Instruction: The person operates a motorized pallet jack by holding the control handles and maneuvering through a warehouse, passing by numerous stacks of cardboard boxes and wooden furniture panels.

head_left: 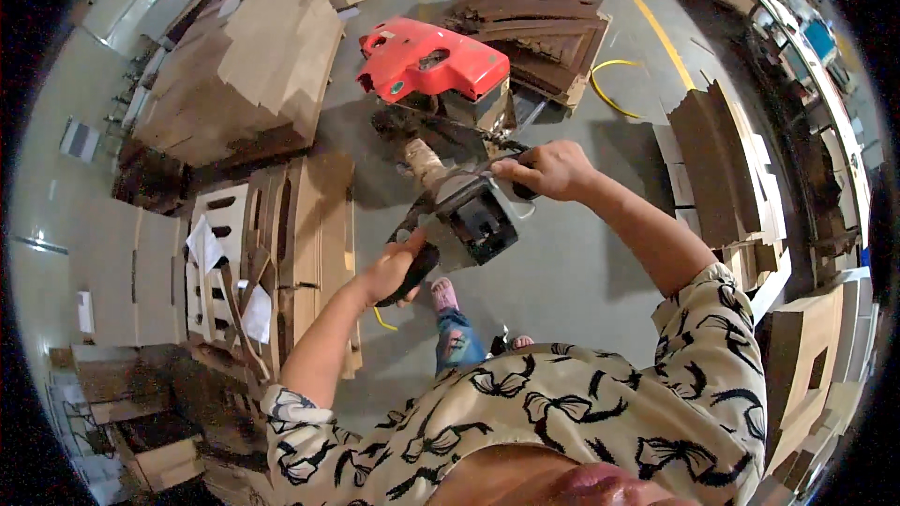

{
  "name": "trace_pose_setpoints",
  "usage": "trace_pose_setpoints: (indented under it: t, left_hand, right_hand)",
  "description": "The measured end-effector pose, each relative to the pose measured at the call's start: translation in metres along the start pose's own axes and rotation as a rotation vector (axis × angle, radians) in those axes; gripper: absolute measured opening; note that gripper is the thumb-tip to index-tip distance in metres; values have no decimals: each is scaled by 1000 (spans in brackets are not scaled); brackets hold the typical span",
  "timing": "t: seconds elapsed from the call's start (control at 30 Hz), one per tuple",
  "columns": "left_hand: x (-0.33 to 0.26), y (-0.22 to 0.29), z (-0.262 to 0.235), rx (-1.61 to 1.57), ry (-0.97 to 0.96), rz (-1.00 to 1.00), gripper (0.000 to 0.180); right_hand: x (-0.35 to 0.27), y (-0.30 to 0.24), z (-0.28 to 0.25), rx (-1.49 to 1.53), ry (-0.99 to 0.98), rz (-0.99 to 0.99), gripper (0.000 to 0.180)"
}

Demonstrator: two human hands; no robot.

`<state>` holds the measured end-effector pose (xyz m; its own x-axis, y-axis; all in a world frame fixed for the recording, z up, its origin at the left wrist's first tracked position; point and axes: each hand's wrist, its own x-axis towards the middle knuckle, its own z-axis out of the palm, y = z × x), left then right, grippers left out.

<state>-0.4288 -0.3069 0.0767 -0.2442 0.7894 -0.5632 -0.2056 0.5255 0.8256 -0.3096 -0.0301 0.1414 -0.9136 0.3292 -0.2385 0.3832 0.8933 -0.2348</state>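
Note:
In front of me is a pallet truck with a red cover and a tiller head with a dark control panel. My left hand is closed round the black handle grip on the tiller's left side. On the other side, my right hand wraps the right handle grip, its thumb lying along the top. Beyond the cover lies a load of brown cardboard sheets, loosely fanned; what supports it is mostly hidden.
A tall cardboard stack stands at the far left. Nearer left are more cardboard sheets and a pale slotted panel. Upright cardboard stands on the right. A yellow curved strip lies on the grey floor.

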Motion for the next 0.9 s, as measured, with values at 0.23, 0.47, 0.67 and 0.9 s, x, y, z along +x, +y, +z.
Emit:
trace_pose_setpoints:
  t: [0.23, 0.47, 0.67, 0.9]
  left_hand:
    - [-15, 1, -3, 71, 111, -113, 59]
    - [21, -32, -25, 238, 221, 113, 60]
    - [31, 5, -10, 386, 423, 521, 57]
    - [33, 1, -61, -75, 259, 159, 53]
  right_hand:
    - [-8, -10, 17, 20, -91, 2, 90]
    - [-7, 0, 31, 77, 45, -29, 82]
    - [15, 22, 15, 91, 205, -69, 78]
    - [37, -3, 3, 85, 92, -63, 85]
